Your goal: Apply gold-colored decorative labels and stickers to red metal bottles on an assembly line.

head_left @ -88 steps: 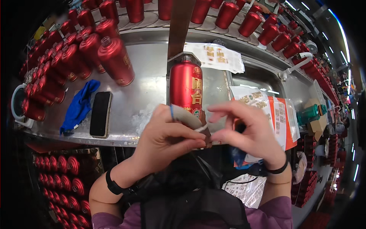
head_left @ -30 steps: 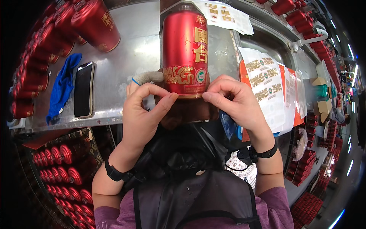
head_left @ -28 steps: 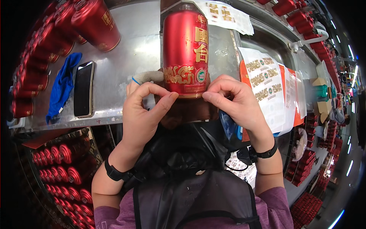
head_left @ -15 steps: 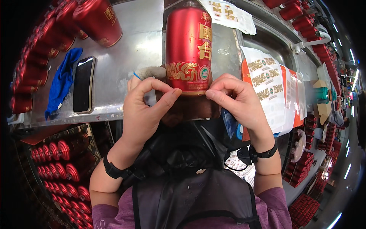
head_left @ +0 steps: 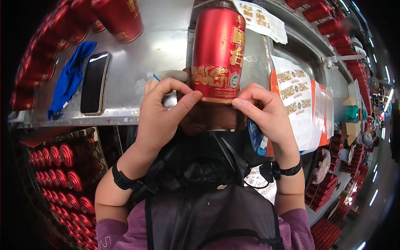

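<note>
A red metallic bottle (head_left: pixel 214 43) with raised gold characters lies in front of me, its base toward my body. Around its lower part runs a gold dragon-like band decal (head_left: pixel 211 75) with a round green emblem. My left hand (head_left: pixel 162 106) pinches at the left of the base rim, thumb and index finger together. Some of its other fingers wear a grey knit cover (head_left: pixel 173 76) with a blue band. At the right of the rim, my right hand (head_left: pixel 264 108) is closed too, thumb against the edge and fingers curled. Whether any decal film lies under the fingertips cannot be made out.
On the metal bench (head_left: pixel 146 50) to the left lie a phone (head_left: pixel 96 83) and a blue cloth (head_left: pixel 71 79); several red bottles (head_left: pixel 121 21) stand behind. Decal sheets (head_left: pixel 296 93) rest on an orange folder at the right. Racked red bottles (head_left: pixel 62 179) sit below left.
The whole scene has shifted slightly in the picture, the bottle and bench rightward. Both hands keep their pinch at the bottle's base, with little visible change in their grip.
</note>
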